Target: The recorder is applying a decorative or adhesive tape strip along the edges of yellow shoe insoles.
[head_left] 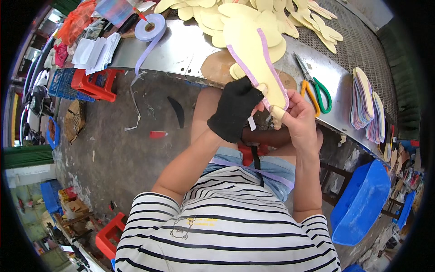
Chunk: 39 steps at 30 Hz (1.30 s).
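Above the table's near edge I hold a pale yellow shoe insole (251, 47), its wide end pointing away from me. A lilac tape (242, 63) runs along both its long edges and around the near end. My left hand (233, 109), in a black fingerless glove, pinches the insole's left edge close to the near end. A short pale tag-like end hangs below those fingers. My right hand (301, 119) is bare apart from what looks like a pale thumb cover. Its thumb and fingers grip the rounded near end at the right.
Scissors (313, 86) with orange and green handles lie right of my hands. Beyond is a pile of yellow insoles (210, 20); stacked insoles (362, 102) sit far right. A lilac tape roll (150, 28) stands back left. A blue tub (362, 204) is low right, a red stool (94, 85) left.
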Each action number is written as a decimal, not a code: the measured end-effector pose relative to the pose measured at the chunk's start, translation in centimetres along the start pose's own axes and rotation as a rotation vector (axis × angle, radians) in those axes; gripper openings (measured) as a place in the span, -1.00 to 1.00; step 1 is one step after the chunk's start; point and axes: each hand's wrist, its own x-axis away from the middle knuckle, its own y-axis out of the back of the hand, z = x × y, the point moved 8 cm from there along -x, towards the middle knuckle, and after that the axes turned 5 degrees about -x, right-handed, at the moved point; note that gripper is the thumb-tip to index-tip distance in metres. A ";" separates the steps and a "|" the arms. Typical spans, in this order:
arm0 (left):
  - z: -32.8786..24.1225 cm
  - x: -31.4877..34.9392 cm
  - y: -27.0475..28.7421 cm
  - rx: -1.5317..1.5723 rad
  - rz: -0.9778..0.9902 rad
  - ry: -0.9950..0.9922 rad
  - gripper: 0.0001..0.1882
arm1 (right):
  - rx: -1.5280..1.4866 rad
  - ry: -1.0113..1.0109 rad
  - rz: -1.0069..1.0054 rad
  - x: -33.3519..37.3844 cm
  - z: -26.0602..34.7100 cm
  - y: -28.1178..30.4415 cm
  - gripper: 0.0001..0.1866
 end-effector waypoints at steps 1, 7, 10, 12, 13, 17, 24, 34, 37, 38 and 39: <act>0.2 0.2 0.5 0.118 -0.034 -0.044 -0.84 | -0.012 0.010 0.052 -0.2 0.3 -1.1 -0.66; 5.1 -1.4 -3.0 -0.520 -0.126 -0.471 -0.77 | 0.316 0.239 -0.140 2.1 2.4 0.8 -0.37; 2.9 0.0 -3.7 -0.271 0.036 -0.268 -0.83 | 0.374 0.225 -0.087 1.9 1.9 1.1 -0.42; 3.5 -0.1 -2.9 -0.380 0.017 -0.236 -0.82 | 0.371 0.202 -0.011 1.4 1.1 1.2 -0.41; 3.9 -0.6 -3.5 -0.432 0.082 -0.200 -0.81 | 0.545 0.352 -0.049 2.1 1.7 1.8 -0.38; 4.9 -0.6 -7.9 -0.963 0.341 -0.614 -0.82 | 0.619 0.353 -0.085 3.8 2.1 3.2 -0.32; 2.6 0.2 -2.5 0.168 0.397 0.160 -0.57 | 1.168 0.576 -0.553 4.0 10.6 9.9 -0.54; 3.6 -0.2 -4.3 0.118 0.553 0.130 -0.59 | 1.727 0.466 -1.030 7.7 15.8 21.0 -0.55; 3.9 -0.4 -3.6 0.207 0.325 0.263 -0.70 | 1.635 0.719 -0.910 7.1 15.2 17.5 -0.62; 3.6 -0.6 -3.6 0.158 0.298 0.227 -0.70 | 1.410 0.603 -0.829 6.6 14.3 16.0 -0.65; 3.3 -0.6 -3.6 0.108 0.279 0.194 -0.68 | 1.195 0.479 -0.749 6.6 12.9 14.4 -0.68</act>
